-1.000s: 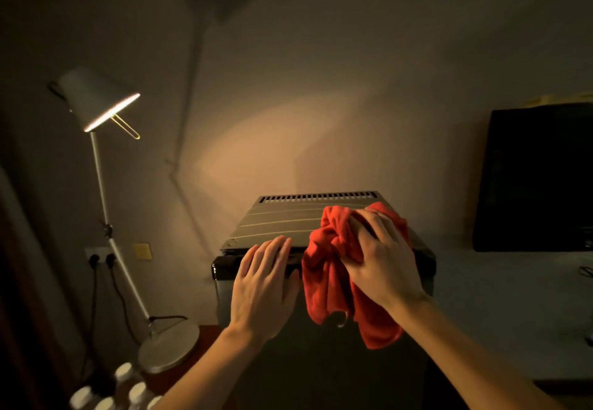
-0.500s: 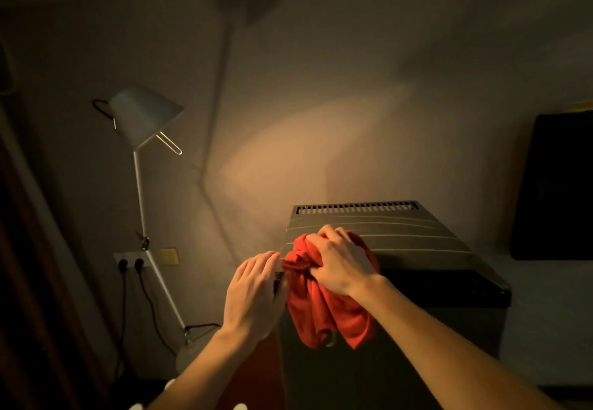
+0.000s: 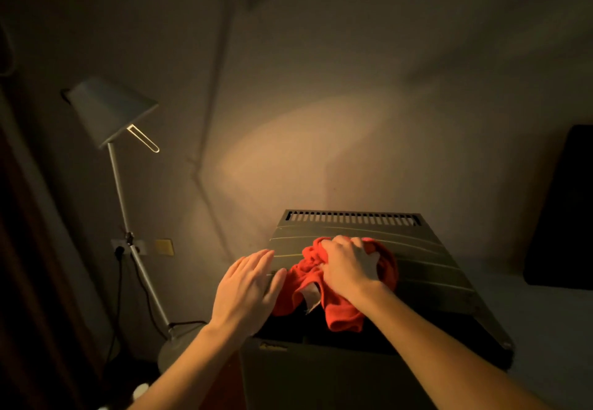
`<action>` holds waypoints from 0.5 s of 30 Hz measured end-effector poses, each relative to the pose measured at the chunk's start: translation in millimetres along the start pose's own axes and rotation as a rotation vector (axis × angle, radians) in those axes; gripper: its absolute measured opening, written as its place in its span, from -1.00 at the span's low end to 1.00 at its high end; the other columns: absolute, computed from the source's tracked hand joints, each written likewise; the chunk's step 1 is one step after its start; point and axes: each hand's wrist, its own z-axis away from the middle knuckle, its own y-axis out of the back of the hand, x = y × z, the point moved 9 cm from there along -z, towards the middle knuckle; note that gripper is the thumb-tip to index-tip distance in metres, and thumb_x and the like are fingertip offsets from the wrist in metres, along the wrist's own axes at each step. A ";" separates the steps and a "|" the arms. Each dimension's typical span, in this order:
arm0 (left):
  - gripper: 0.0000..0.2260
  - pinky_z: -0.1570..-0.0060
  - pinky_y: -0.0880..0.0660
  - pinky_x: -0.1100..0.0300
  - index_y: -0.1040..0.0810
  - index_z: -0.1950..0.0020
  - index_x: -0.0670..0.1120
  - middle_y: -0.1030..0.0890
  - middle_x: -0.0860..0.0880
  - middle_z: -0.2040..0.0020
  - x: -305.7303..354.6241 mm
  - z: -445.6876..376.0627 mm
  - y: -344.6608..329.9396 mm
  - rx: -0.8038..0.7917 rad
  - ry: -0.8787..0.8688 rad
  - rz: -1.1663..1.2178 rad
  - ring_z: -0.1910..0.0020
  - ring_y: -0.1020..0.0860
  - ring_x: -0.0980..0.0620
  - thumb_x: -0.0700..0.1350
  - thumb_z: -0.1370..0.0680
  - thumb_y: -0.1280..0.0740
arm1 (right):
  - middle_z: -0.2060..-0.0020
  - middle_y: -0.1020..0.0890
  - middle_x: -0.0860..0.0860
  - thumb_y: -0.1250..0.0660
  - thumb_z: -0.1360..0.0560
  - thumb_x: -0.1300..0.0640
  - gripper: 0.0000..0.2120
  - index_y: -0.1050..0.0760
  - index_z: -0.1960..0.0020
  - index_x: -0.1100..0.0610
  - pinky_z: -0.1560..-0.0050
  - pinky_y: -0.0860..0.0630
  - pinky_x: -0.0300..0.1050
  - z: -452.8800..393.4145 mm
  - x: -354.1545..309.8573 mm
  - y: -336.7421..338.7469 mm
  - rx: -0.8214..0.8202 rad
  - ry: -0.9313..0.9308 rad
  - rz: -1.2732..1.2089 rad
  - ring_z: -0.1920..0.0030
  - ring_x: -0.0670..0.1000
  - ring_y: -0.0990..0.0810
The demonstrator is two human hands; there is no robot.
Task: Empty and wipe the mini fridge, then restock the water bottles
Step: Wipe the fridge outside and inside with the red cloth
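- Wall: plain, dim, one warm patch of light above the fridge.
- Fridge: in front of me, lower centre. Grey ribbed top, vent slots along its back edge, dark front face below. Door appears closed; inside not visible.
- Lamp: stands left of the fridge, shade tilted, thin jointed stem down to a round base on the floor. Cord runs up to a socket on the wall.
- Dark panel: at right edge, on a pale surface beside the fridge. Cannot tell what it is.
- Cloth: red, bunched, on the front left part of the fridge top; one end hangs over the front edge.
- Right hand: on top of the cloth, fingers curled into it, gripping and pressing it onto the fridge top.
- Left hand: flat, fingers straight and close together, at the fridge's front left corner, just beside the cloth. Holds nothing.
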 end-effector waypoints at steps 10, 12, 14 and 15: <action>-0.32 -0.33 -0.35 0.11 -0.49 -0.40 -0.10 -0.55 -0.07 -0.35 -70.8 -18.6 -11.3 -0.072 0.132 0.037 -0.34 -0.49 -0.03 0.29 -0.54 0.08 | -0.34 -0.45 -0.06 -0.28 -0.48 -0.10 -0.54 -0.33 -0.36 -0.11 -0.33 -0.34 0.27 1.9 -92.4 -24.0 -0.068 0.356 -0.052 -0.40 0.09 -0.33; -0.33 -0.32 -0.37 0.11 -0.49 -0.39 -0.08 -0.55 -0.05 -0.34 -71.2 -25.7 -19.8 -0.084 0.104 0.060 -0.32 -0.50 -0.02 0.30 -0.55 0.07 | -0.31 -0.47 -0.06 -0.30 -0.47 -0.04 -0.58 -0.39 -0.32 -0.10 -0.30 -0.38 0.24 -7.9 -94.0 -24.9 -0.041 0.331 -0.052 -0.37 0.08 -0.36; -0.37 -0.29 -0.40 0.13 -0.52 -0.37 -0.07 -0.58 -0.03 -0.31 -65.6 -33.8 -26.0 -0.083 0.062 0.097 -0.29 -0.52 -0.01 0.29 -0.56 0.03 | -0.29 -0.46 -0.05 -0.33 -0.46 -0.03 -0.61 -0.44 -0.28 -0.07 -0.25 -0.44 0.20 -18.2 -87.1 -23.6 -0.020 0.262 -0.057 -0.36 0.08 -0.35; -0.41 -0.26 -0.42 0.13 -0.53 -0.34 -0.07 -0.59 -0.03 -0.28 -60.9 -37.2 -27.9 -0.077 0.032 0.111 -0.27 -0.53 -0.01 0.27 -0.57 0.00 | -0.29 -0.43 -0.03 -0.34 -0.47 -0.04 -0.63 -0.46 -0.26 -0.06 -0.23 -0.46 0.20 -23.8 -79.2 -22.4 -0.011 0.211 -0.045 -0.36 0.09 -0.33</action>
